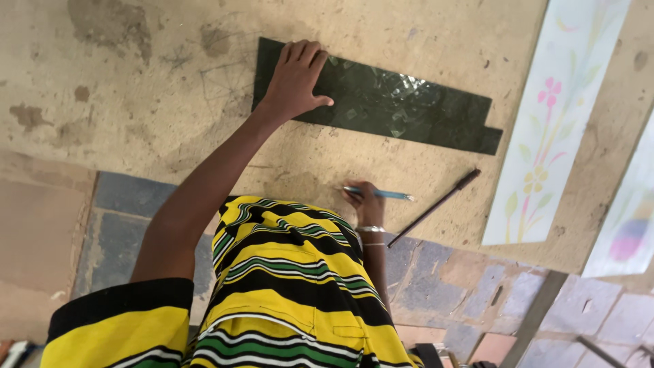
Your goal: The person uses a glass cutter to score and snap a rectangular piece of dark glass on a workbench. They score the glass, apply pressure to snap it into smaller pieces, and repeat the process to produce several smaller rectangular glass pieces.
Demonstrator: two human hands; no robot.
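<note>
Dark green glossy rectangular tile lies on our sandy concrete floor; our left hand presses flat, fingers spread, on its left end. Below it, apart, our right hand grips a blue pencil.

Rod between pen and tile

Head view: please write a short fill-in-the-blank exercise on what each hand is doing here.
1. The left hand lies flat on a dark ____ tile.
2. The right hand holds a ____ pencil.
3. A thin dark rod lies on the bench to the ____ of the right hand.

Missing words: green; blue; right
</note>
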